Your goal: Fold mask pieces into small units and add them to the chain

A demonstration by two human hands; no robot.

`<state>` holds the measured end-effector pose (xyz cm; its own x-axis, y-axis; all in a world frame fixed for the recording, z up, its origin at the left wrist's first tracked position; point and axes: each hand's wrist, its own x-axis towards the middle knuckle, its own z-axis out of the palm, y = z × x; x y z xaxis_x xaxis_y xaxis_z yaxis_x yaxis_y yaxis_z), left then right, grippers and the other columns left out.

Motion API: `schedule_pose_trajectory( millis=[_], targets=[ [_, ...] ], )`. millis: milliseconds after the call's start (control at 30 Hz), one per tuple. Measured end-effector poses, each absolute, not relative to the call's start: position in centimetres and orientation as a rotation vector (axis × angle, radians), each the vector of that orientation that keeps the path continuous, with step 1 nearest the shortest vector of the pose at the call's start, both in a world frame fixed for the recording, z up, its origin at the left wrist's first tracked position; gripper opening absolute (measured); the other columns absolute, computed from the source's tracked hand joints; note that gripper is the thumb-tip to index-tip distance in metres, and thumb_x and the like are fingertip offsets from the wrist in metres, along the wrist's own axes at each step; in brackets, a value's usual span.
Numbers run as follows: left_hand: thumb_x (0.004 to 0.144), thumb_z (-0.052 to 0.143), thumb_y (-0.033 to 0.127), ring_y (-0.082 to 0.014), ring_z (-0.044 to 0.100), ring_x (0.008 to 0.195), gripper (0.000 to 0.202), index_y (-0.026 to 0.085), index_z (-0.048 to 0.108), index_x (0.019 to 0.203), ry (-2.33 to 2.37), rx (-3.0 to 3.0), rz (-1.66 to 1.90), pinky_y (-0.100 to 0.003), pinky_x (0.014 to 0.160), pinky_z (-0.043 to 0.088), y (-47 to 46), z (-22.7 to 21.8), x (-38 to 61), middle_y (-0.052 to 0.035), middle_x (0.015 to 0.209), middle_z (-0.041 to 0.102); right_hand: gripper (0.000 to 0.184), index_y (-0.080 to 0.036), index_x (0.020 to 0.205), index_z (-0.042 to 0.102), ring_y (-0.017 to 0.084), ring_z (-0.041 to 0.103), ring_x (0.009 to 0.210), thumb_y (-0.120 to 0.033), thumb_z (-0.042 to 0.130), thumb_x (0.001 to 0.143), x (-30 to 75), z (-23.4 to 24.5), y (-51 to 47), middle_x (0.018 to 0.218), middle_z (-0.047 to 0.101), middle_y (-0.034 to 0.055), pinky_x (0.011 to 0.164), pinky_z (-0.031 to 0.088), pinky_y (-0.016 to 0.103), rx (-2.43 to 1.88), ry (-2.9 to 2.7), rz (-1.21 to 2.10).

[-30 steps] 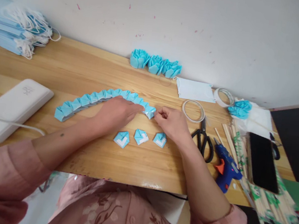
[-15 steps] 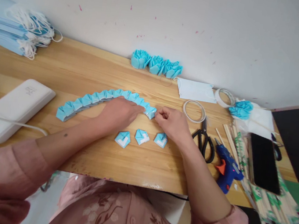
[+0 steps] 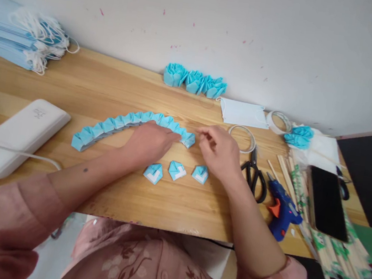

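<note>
A curved chain of folded light-blue paper pieces (image 3: 115, 122) lies across the middle of the table. My left hand (image 3: 153, 142) rests palm down over its right part, the fingertips holding it close to the end piece. Just right of that end is my right hand (image 3: 217, 151), off the chain, with the index finger stretched out and apart from the other bent fingers; nothing shows in it. Below the hands lie three separate folded blue pieces, a left one (image 3: 153, 173), a middle one (image 3: 177, 170) and a right one (image 3: 199, 174), each with white strips on top.
Blue paper flowers (image 3: 194, 80) and a face mask (image 3: 244, 113) lie by the wall. To the right are a tape roll (image 3: 252, 142), scissors (image 3: 255, 179), a glue gun (image 3: 281, 213), a phone (image 3: 328, 203) and wrapped sticks. A power bank (image 3: 16, 136) and stacked masks (image 3: 7, 33) occupy the left.
My right hand has drawn back from the chain's end, slightly up and right, and its index finger has straightened. The white shine on the end piece is gone. My left hand stays put.
</note>
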<state>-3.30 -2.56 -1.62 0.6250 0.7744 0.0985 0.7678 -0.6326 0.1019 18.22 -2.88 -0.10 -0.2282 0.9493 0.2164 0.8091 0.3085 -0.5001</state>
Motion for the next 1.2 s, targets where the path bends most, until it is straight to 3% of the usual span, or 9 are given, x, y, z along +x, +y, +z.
schedule_pose_trajectory(
  millis=[100, 267, 733, 900, 1067, 1200],
  targets=[
    [0.094, 0.040, 0.014, -0.0213, 0.067, 0.079, 0.032, 0.022, 0.067, 0.110, 1.292, 2.802, 0.207, -0.034, 0.071, 0.043, -2.6, -1.5, -3.3, -0.0049, 0.085, 0.072, 0.036, -0.022, 0.109, 0.068, 0.023, 0.056, 0.117, -0.010, 0.042, 0.087, 18.0, -1.0, -2.6, 0.121, 0.066, 0.0089, 0.100, 0.042, 0.040, -1.260, -2.285, 0.332],
    [0.094, 0.041, 0.014, -0.0222, 0.067, 0.081, 0.033, 0.022, 0.066, 0.113, 1.284, 2.782, 0.226, -0.034, 0.073, 0.044, -2.5, -1.9, -3.5, -0.0053, 0.087, 0.071, 0.045, -0.022, 0.113, 0.068, 0.027, 0.048, 0.128, -0.003, 0.039, 0.084, 18.1, -1.8, -2.1, 0.137, 0.057, 0.0102, 0.107, 0.039, 0.048, -1.246, -2.382, 0.309],
    [0.095, 0.037, 0.019, -0.0193, 0.069, 0.088, 0.040, 0.025, 0.064, 0.124, 1.530, 2.562, 0.105, -0.029, 0.079, 0.047, -2.8, -0.4, -3.4, -0.0044, 0.100, 0.075, 0.044, -0.021, 0.109, 0.070, 0.028, 0.053, 0.123, -0.002, 0.039, 0.084, 17.8, -2.3, -2.2, 0.130, 0.063, 0.0118, 0.105, 0.043, 0.049, -1.340, -2.292, 0.353],
    [0.094, 0.037, 0.018, -0.0195, 0.068, 0.096, 0.040, 0.027, 0.069, 0.116, 1.413, 2.606, 0.134, -0.031, 0.087, 0.045, -2.6, -0.8, -3.5, -0.0027, 0.107, 0.075, 0.039, -0.021, 0.098, 0.068, 0.024, 0.059, 0.118, -0.004, 0.040, 0.078, 18.3, -3.2, -1.4, 0.119, 0.068, 0.0088, 0.105, 0.043, 0.046, -1.262, -2.032, 0.581],
    [0.094, 0.036, 0.017, -0.0221, 0.067, 0.101, 0.041, 0.026, 0.068, 0.118, 1.382, 2.609, 0.093, -0.033, 0.088, 0.045, -2.7, -0.6, -3.5, -0.0043, 0.114, 0.073, 0.031, -0.021, 0.096, 0.060, 0.017, 0.067, 0.092, -0.009, 0.040, 0.075, 20.2, -3.3, -0.6, 0.102, 0.070, 0.0035, 0.093, 0.051, 0.038, -1.297, -1.538, 0.700],
    [0.097, 0.032, 0.022, -0.0227, 0.068, 0.096, 0.042, 0.025, 0.062, 0.127, 1.481, 2.558, 0.122, -0.033, 0.084, 0.045, -3.0, -0.2, -3.4, -0.0061, 0.111, 0.074, 0.027, -0.021, 0.105, 0.063, 0.017, 0.067, 0.083, -0.017, 0.044, 0.085, 21.0, 0.0, -2.7, 0.097, 0.073, 0.0042, 0.081, 0.051, 0.034, -1.403, -1.745, 0.608]
  ],
)
